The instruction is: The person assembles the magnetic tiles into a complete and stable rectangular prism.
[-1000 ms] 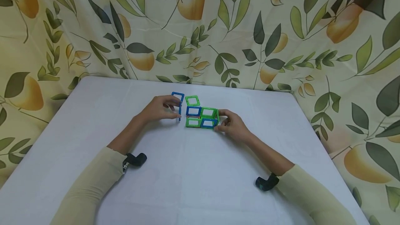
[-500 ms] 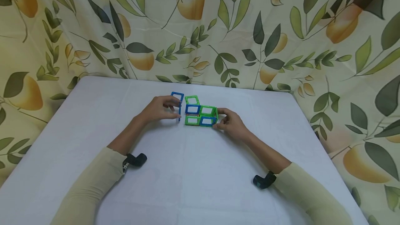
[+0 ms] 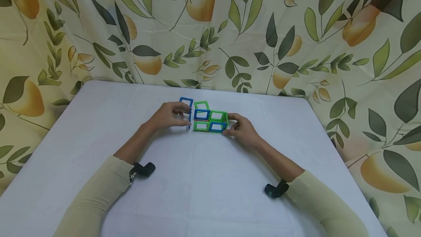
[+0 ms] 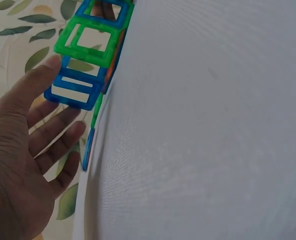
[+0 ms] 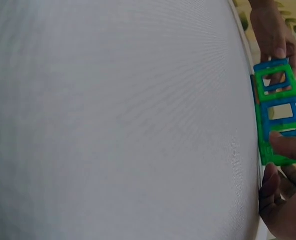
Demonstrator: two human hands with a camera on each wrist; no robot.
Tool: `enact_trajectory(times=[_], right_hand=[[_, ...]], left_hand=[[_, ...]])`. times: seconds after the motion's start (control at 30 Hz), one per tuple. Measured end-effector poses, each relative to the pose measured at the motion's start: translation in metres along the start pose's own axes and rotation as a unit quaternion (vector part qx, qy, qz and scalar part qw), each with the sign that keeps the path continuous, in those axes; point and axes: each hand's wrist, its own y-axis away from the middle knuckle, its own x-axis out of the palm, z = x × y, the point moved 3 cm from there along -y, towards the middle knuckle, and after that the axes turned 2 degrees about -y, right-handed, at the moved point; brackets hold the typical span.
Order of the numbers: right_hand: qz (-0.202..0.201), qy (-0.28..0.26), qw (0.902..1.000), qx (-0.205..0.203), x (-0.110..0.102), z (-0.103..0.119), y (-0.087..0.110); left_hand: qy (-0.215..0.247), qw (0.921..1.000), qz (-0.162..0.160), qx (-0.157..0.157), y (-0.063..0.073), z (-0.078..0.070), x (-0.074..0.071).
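My left hand (image 3: 169, 115) holds a blue square magnetic tile (image 3: 189, 119) upright on edge, thumb at the near side and fingers at the far side. Another blue tile (image 3: 186, 100) lies just behind it. Right of these stands a box-like structure of magnetic tiles (image 3: 210, 121), with green and blue frames and a little red low down. My right hand (image 3: 243, 130) grips its right end between thumb and fingers. A green tile (image 3: 201, 105) extends from its back left. In the head view, a narrow gap separates the structure from the upright tile.
A white cloth (image 3: 197, 185) covers the table. Behind and beside it hangs a curtain (image 3: 204, 46) printed with fruit and leaves. A black wrist camera (image 3: 143, 169) sits on the left wrist, and another black camera (image 3: 276, 189) on the right.
My right hand has slid the tile structure slightly left and away from me, narrowing the gap to the upright blue tile. The left hand has stayed nearly still.
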Motion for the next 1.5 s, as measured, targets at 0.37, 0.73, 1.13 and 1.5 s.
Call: enact_trajectory(times=[0.37, 0.73, 1.13, 1.5], right_hand=[[-0.005, -0.001, 1.0000, 0.000, 0.000, -0.001, -0.001], [-0.002, 0.004, 1.0000, -0.004, 0.002, 0.002, 0.000], [-0.003, -0.001, 0.9999, -0.016, 0.000, 0.004, -0.001], [-0.001, -0.006, 0.9998, -0.016, 0.001, 0.003, 0.000]], left_hand=[[0.000, 1.0000, 0.000, -0.002, -0.004, 0.001, 0.006], [0.003, 1.0000, 0.005, 0.003, -0.005, 0.000, 0.011], [-0.012, 0.9998, -0.001, 0.019, -0.006, -0.003, 0.010], [-0.026, 0.9994, 0.019, 0.011, -0.007, -0.004, 0.011]])
